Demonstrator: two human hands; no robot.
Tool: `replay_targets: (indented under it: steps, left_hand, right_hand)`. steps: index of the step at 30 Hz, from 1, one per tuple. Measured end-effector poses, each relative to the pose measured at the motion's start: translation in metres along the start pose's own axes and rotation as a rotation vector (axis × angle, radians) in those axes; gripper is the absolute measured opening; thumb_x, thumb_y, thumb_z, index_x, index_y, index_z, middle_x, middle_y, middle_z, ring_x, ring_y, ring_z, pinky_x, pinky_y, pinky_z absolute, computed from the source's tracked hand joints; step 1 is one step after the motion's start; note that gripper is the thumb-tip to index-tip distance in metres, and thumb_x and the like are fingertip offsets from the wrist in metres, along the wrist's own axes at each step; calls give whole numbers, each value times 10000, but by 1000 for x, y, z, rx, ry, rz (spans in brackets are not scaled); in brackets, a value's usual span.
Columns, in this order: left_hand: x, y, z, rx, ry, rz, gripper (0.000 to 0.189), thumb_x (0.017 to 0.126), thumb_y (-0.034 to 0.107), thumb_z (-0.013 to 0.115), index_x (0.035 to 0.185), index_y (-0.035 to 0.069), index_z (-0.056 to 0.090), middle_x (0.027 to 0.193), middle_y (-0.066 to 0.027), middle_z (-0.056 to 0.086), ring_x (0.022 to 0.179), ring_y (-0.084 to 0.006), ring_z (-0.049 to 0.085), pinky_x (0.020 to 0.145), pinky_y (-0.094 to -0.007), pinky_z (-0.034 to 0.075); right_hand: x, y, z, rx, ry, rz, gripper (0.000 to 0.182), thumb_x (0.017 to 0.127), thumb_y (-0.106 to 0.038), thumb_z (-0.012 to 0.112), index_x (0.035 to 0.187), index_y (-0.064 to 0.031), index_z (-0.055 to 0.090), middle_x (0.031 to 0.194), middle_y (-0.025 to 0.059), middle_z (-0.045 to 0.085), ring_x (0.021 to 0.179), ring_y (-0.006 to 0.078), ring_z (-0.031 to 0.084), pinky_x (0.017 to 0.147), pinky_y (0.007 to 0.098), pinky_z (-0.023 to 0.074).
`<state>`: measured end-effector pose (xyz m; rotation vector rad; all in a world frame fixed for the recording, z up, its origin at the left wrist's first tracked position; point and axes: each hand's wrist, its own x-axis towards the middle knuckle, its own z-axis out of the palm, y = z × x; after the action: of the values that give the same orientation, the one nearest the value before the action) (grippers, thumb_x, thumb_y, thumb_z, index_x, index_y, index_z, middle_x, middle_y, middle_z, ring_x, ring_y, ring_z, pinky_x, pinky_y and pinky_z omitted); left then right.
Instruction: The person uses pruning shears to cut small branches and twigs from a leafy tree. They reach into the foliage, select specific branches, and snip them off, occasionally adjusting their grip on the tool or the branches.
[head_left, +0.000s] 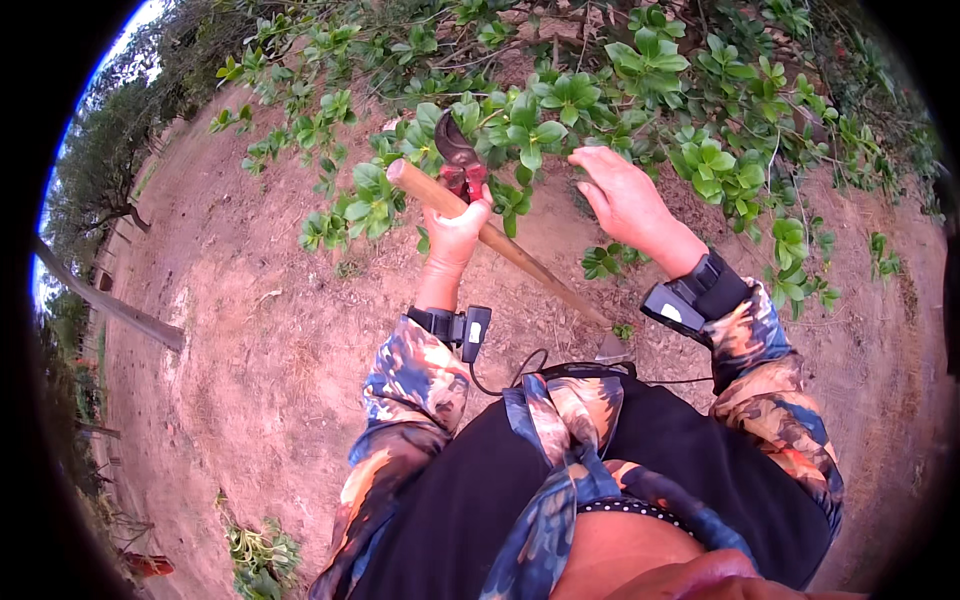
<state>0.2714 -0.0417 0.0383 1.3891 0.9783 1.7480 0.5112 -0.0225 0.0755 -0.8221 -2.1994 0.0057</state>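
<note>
My left hand (456, 231) is closed around red-handled pruning shears (460, 161) and a long wooden handle (517, 255) together. The shears' dark curved blades point up among the leaves. The wooden handle slants down to the right, towards a flat metal blade (612, 346) on the ground near my body. To the right, my right hand (619, 191) is raised beside the shrub's leafy branches (536, 135), fingers slightly bent, with nothing seen in it.
The broad green shrub (705, 165) spreads across the top and right. Bare reddish soil (247, 352) lies around me. At the lower left are cut leafy stems (262, 559) and a red object (150, 564). A bare trunk (112, 304) stands at the left.
</note>
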Motion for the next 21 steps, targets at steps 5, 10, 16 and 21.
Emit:
replay_targets:
  steps: [5, 10, 16, 21]
  left_hand:
    - [1, 0, 1, -31, -15, -22, 297, 677, -15, 601, 965, 25, 541, 834, -13, 577, 738, -107, 562, 684, -246, 473]
    - [-2, -5, -7, 83, 17, -54, 278, 686, -27, 603, 954, 21, 542, 844, -27, 580, 740, -119, 573, 694, -252, 482]
    - [0, -16, -18, -16, 66, -54, 232, 693, -12, 600, 919, 9, 552, 816, -23, 582, 713, -119, 572, 675, -251, 482]
    - [3, -18, -18, 56, 37, -37, 228, 694, 0, 597, 917, 20, 552, 806, -18, 576, 686, -113, 557, 652, -244, 471]
  right_hand:
    - [39, 38, 36, -391, 28, 100, 337, 786, -68, 532, 1119, -24, 507, 1159, 174, 504, 1088, 329, 486, 877, 393, 450]
    - [45, 61, 42, -340, -14, 413, 252, 796, -115, 544, 1030, -23, 529, 1012, 178, 511, 961, 345, 536, 781, 438, 474]
    - [28, 76, 34, -325, 96, 548, 188, 775, -180, 580, 903, -44, 557, 887, 177, 596, 873, 343, 587, 740, 425, 477]
    - [19, 59, 34, -262, -225, 534, 204, 777, -158, 578, 946, -44, 568, 882, 183, 618, 821, 357, 611, 716, 443, 492]
